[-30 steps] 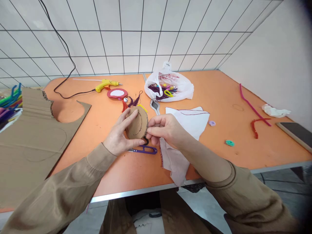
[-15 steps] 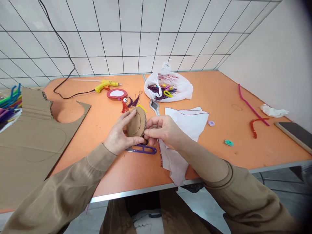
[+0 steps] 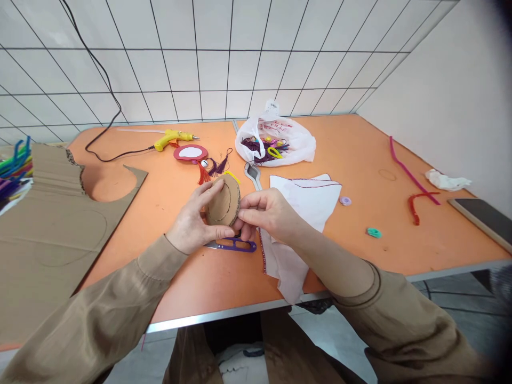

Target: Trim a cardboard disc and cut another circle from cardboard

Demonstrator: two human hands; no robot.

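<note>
A round cardboard piece [image 3: 224, 201] with a dark circular line on its face is tilted up above the orange table. My left hand [image 3: 196, 218] grips it from the left, with fingers on top and the thumb at the lower edge. My right hand [image 3: 266, 213] has thumb and fingers pinched at the disc's right edge; anything small between them is hidden. Just below the hands lie purple-handled scissors [image 3: 238, 245]. White cloth with dark red edging [image 3: 304, 200] spreads under and beyond my right hand.
A yellow glue gun [image 3: 172, 140], a red oval piece [image 3: 191, 153] and tassels [image 3: 216, 168] lie behind the hands. Behind them sits a plastic bag [image 3: 296, 141]. Large cardboard [image 3: 52, 229] covers the left; a phone [image 3: 482, 221] lies at the right edge.
The whole view has shifted slightly. Both hands remain on the cardboard disc, which has turned a little.
</note>
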